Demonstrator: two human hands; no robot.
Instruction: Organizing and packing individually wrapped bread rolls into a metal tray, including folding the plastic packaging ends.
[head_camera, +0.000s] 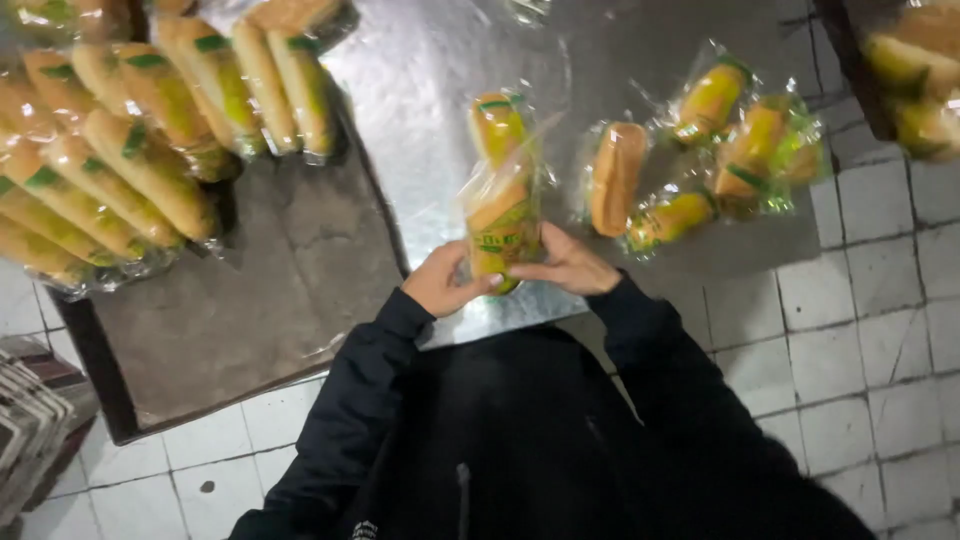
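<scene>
We hold a wrapped bread roll (503, 215) upright over the metal table (420, 80) — left hand (440, 282) and right hand (567, 266) both clenched on its lower end — loose rolls (700, 160) lying nearby.

Golden bun (497, 125) in a green-and-yellow printed wrapper (503, 232).

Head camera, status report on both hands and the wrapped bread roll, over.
Left hand and right hand both in grip on clear-wrapped long bread roll, upright over shiny metal table. Loose wrapped rolls lie right, apart. Nothing blocking.
</scene>
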